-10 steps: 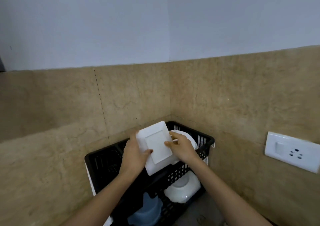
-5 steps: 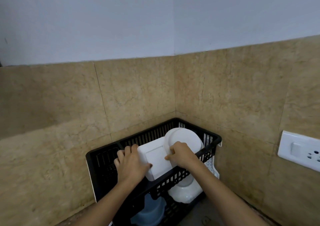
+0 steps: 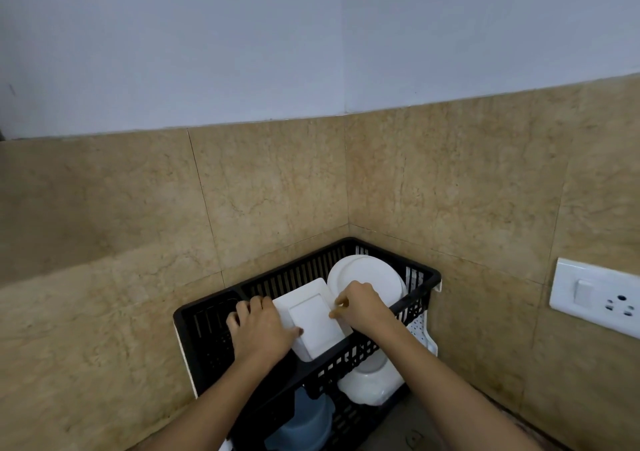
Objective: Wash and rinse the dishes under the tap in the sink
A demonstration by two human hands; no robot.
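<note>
A white square plate (image 3: 313, 322) stands tilted inside the upper tier of a black plastic dish rack (image 3: 420, 293) in the wall corner. My left hand (image 3: 259, 329) grips the plate's left edge, thumb on its face. My right hand (image 3: 362, 307) pinches its right edge. Just behind the square plate a round white plate (image 3: 372, 276) leans upright in the same tier.
Under the rack's upper tier sit a white bowl (image 3: 372, 379) and a pale blue container (image 3: 304, 423). Tan stone tiles line both walls. A white switch and socket plate (image 3: 601, 298) is on the right wall.
The square plate has come down from above the rack into the upper tier, in front of the round plate. Both hands went down with it and kept their hold.
</note>
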